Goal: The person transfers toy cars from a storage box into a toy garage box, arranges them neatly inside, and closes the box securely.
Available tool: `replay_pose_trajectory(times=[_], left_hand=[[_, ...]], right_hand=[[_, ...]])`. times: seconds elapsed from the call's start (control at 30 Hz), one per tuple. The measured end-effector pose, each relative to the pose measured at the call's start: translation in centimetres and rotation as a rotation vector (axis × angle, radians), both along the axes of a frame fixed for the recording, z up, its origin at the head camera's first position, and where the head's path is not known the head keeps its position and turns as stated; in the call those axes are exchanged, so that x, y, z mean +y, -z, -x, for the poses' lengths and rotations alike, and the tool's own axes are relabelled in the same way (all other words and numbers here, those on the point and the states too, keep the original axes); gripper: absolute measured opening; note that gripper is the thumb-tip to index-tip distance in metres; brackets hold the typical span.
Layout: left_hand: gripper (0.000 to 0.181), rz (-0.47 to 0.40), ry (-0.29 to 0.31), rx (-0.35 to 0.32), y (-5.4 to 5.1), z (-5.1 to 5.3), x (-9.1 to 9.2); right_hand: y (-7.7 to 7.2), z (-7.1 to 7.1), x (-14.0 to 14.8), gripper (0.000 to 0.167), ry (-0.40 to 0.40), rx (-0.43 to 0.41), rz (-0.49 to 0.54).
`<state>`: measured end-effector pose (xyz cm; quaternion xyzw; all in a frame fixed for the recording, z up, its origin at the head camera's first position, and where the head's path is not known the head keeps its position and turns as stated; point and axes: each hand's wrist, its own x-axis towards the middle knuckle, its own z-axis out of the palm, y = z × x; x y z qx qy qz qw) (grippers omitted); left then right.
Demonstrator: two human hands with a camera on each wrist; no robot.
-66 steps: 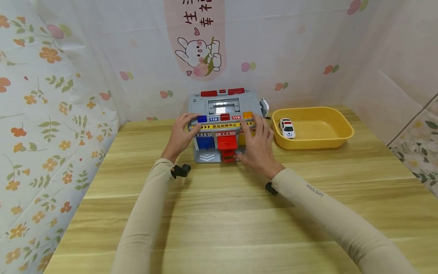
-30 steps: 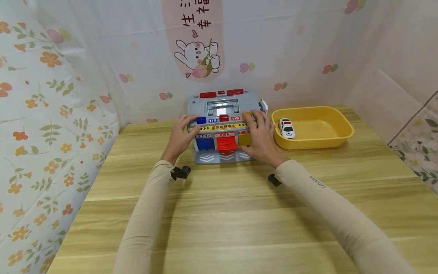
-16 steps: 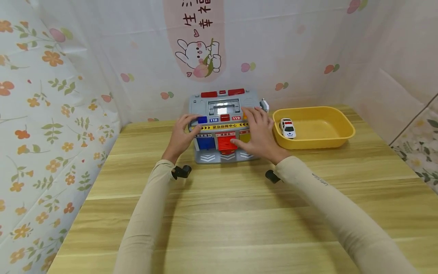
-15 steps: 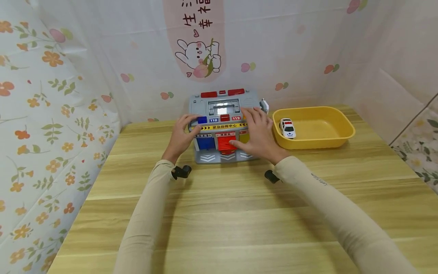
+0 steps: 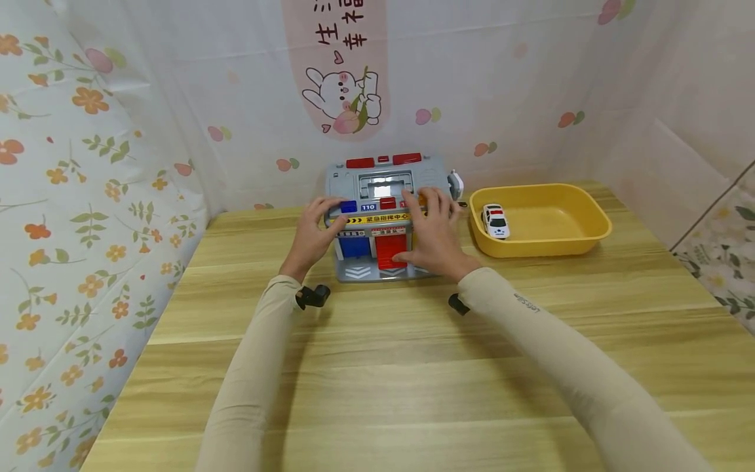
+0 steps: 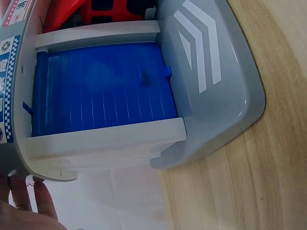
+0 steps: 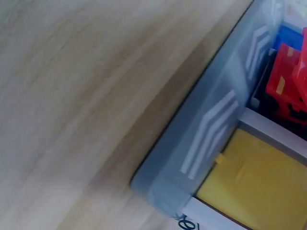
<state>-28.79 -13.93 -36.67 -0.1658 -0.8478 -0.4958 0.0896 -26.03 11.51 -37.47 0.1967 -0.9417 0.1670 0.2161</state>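
Note:
A grey toy garage (image 5: 377,272) stands at the back of the table, with blue (image 6: 105,91), red (image 5: 390,250) and yellow (image 7: 259,182) doors. My left hand (image 5: 310,239) holds its left end, fingers over the roof edge and thumb at the front. In the left wrist view, those fingers show at the lower left corner. My right hand (image 5: 436,236) rests its fingertips along the roof's right front edge, its thumb touching the red door's right side. A red toy truck (image 7: 288,88) sits in the middle bay, partly hidden by the raised red door in the right wrist view.
A yellow tray (image 5: 548,246) stands right of the garage, with a white toy police car (image 5: 495,221) at its left side. Patterned cloth (image 5: 507,78) hangs close behind the garage. Bare wooden table (image 5: 377,380) lies in front, between the sleeves.
The red truck has gone from the front ramp into the middle bay. The red door now reaches lower. My right thumb has moved down to the door's side; my left hand has stayed.

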Motion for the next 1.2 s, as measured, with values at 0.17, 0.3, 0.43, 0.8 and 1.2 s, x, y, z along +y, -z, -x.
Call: replay_pose_trajectory(times=[0.17,0.3,0.43,0.8,1.2], left_hand=[[0.041,0.009,-0.007,-0.009,0.1,0.0,0.0],[0.042,0.009,-0.011,-0.021,0.1,-0.2,0.0],[0.042,0.004,-0.007,-0.025,0.1,-0.2,-0.1],[0.042,0.018,0.000,-0.020,-0.1,-0.1,-0.2],[0.043,0.031,0.002,-0.033,-0.3,-0.2,-0.3]], right_hand=[[1.2,0.6,-0.1,0.117,0.030,0.128,-0.083],[1.6,0.7,-0.3,0.115,0.062,0.170,-0.118],[1.8,0.8,-0.6,0.111,0.101,0.203,-0.159],[1.8,1.4,-1.0,0.097,0.171,0.302,-0.215],[1.6,1.7,-1.2,0.090,0.204,0.281,-0.191]])
